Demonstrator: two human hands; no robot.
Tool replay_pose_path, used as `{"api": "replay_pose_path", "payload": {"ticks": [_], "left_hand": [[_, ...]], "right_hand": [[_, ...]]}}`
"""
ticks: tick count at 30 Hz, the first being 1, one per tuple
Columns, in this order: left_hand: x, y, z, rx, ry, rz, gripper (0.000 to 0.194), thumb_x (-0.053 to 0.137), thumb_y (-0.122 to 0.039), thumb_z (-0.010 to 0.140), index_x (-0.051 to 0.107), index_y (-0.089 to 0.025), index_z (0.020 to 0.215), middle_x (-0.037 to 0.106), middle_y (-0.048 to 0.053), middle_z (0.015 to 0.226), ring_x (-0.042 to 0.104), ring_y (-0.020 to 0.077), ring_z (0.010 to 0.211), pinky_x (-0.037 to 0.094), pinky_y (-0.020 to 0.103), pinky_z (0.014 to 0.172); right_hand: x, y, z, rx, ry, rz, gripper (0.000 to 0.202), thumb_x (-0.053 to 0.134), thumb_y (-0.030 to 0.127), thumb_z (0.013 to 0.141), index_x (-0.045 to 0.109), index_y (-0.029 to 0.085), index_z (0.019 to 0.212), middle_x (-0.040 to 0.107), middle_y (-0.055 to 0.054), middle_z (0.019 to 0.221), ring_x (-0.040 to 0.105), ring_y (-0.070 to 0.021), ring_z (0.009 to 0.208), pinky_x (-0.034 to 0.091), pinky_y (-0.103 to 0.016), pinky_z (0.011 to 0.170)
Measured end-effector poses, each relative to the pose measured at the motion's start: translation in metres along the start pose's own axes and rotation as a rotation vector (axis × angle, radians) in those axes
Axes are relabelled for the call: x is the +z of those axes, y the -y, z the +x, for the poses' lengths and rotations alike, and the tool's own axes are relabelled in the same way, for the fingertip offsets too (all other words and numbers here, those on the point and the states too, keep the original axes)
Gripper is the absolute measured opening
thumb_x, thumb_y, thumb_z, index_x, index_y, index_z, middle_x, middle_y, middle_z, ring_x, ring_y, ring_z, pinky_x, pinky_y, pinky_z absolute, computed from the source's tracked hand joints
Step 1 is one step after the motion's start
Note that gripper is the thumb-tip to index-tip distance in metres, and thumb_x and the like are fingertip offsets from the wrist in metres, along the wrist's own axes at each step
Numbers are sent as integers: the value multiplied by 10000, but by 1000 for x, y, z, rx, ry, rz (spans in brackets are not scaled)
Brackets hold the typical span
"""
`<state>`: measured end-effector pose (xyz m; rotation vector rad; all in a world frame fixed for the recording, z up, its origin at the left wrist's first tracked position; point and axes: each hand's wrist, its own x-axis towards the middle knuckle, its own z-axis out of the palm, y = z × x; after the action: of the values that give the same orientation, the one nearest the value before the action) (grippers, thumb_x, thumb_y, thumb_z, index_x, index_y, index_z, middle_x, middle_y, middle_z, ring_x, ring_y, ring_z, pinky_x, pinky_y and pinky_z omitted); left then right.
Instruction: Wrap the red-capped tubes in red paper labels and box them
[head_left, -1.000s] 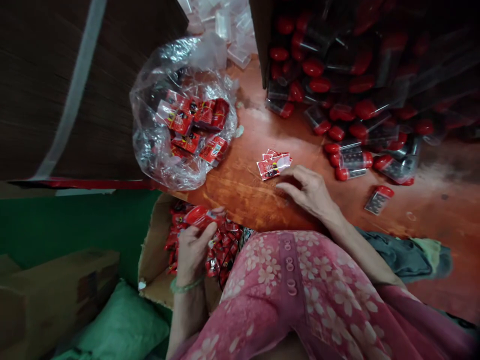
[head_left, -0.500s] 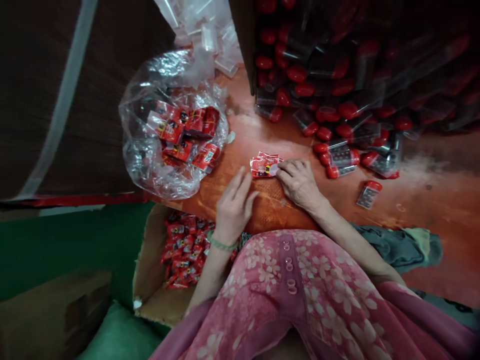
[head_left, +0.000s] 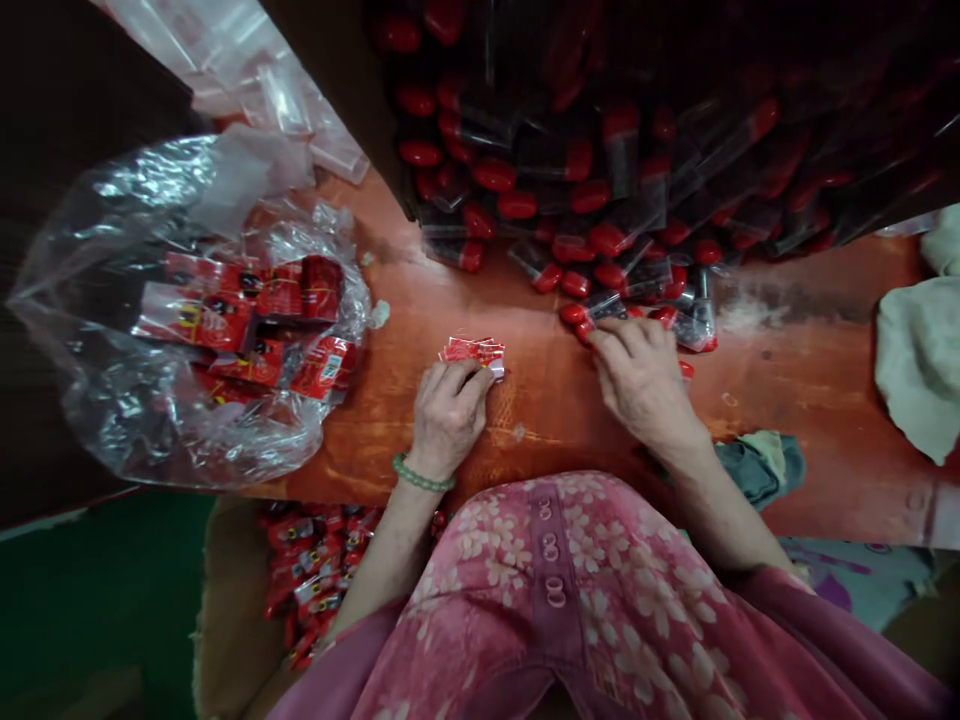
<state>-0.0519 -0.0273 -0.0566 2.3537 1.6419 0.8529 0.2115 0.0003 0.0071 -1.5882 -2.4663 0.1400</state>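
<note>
A small stack of red printed packets (head_left: 474, 350) lies on the reddish-brown tabletop (head_left: 540, 400). My left hand (head_left: 451, 408), with a green beaded bracelet at the wrist, has its fingers closed on the near edge of that stack. To the right, my right hand (head_left: 643, 375) reaches to the clear red-capped containers (head_left: 574, 315) at the front of the pile. Its fingertips touch or cover one; whether it is gripped cannot be made out. Another red cap shows partly beside the hand.
A clear plastic bag (head_left: 300, 450) of red packets lies at left. A cardboard box (head_left: 232, 600) of wrapped red items stands below the table edge. Dark cloth (head_left: 757, 480) lies right of my forearm, pale cloth (head_left: 919, 350) farther right. A large heap of red-capped containers fills the back.
My right hand has left the red packets and moved right to the red-capped containers. My left hand has come onto the packets and closed on them. The view has shifted to the right.
</note>
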Motion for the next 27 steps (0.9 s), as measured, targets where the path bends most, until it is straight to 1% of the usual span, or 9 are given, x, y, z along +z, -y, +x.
{"api": "replay_pose_path", "payload": {"ticks": [2, 5, 10, 13, 15, 18, 20, 23, 27], "left_hand": [[-2, -2, 3, -26, 43, -22, 199, 590, -254, 991, 780, -195, 984, 763, 101, 955, 665, 197, 855, 510, 326, 774], [-7, -7, 8, -67, 106, -4, 255, 533, -274, 1015, 775, -194, 1011, 761, 97, 982, 671, 198, 876, 530, 321, 807], [-14, -13, 18, -148, 187, -51, 313, 497, -291, 1018, 752, -172, 879, 738, 89, 918, 677, 203, 870, 545, 335, 834], [-14, -10, 22, -211, 188, -140, 233, 583, -250, 961, 744, -172, 812, 732, 79, 870, 685, 207, 851, 548, 338, 824], [-14, -9, 24, -235, 141, -203, 156, 648, -222, 916, 754, -177, 811, 741, 58, 834, 694, 195, 824, 550, 322, 795], [-17, -10, 24, -266, 42, -332, 78, 726, -212, 876, 779, -188, 824, 768, 29, 812, 707, 161, 778, 559, 289, 763], [-20, -13, 23, -301, -5, -444, 46, 766, -216, 855, 795, -191, 828, 787, 26, 827, 714, 147, 768, 564, 278, 760], [-27, -18, 21, -378, -12, -617, 41, 814, -233, 821, 808, -193, 819, 794, 30, 829, 717, 140, 761, 566, 273, 760], [-31, -23, 16, -435, 19, -817, 99, 854, -288, 787, 810, -200, 799, 797, 33, 829, 721, 142, 784, 574, 284, 804]], "right_hand": [[-6, -13, 1, 72, 62, -70, 418, 493, 74, 939, 618, 142, 1332, 651, -187, 1352, 523, -352, 1127, 440, -508, 896], [-6, -24, 6, 64, 116, -106, 476, 458, 58, 920, 589, 137, 1371, 640, -205, 1347, 530, -364, 1097, 462, -526, 866], [-7, -33, 20, -60, 130, -129, 347, 472, 111, 933, 643, 118, 1236, 701, -185, 1062, 578, -336, 989, 502, -498, 833], [-11, -37, 21, -81, 126, -52, 320, 504, 144, 924, 650, 116, 1207, 714, -163, 996, 627, -332, 972, 536, -502, 849], [-11, -37, 18, -68, 68, 95, 399, 530, 166, 916, 607, 135, 1305, 728, -149, 1072, 665, -314, 974, 565, -488, 858], [-7, -26, 12, 15, -67, 441, 492, 636, 243, 903, 552, 214, 1387, 729, -105, 1176, 707, -249, 921, 603, -402, 804], [-2, -15, 9, 114, -140, 690, 458, 715, 305, 887, 580, 260, 1322, 737, -61, 1123, 719, -204, 856, 610, -339, 740], [6, 2, 7, 250, -216, 1027, 373, 768, 390, 872, 595, 292, 1188, 737, -10, 1001, 733, -175, 797, 623, -300, 685], [7, 17, 3, 309, -175, 1292, 348, 776, 456, 868, 562, 312, 1101, 757, -2, 970, 749, -177, 753, 640, -304, 639]]}}
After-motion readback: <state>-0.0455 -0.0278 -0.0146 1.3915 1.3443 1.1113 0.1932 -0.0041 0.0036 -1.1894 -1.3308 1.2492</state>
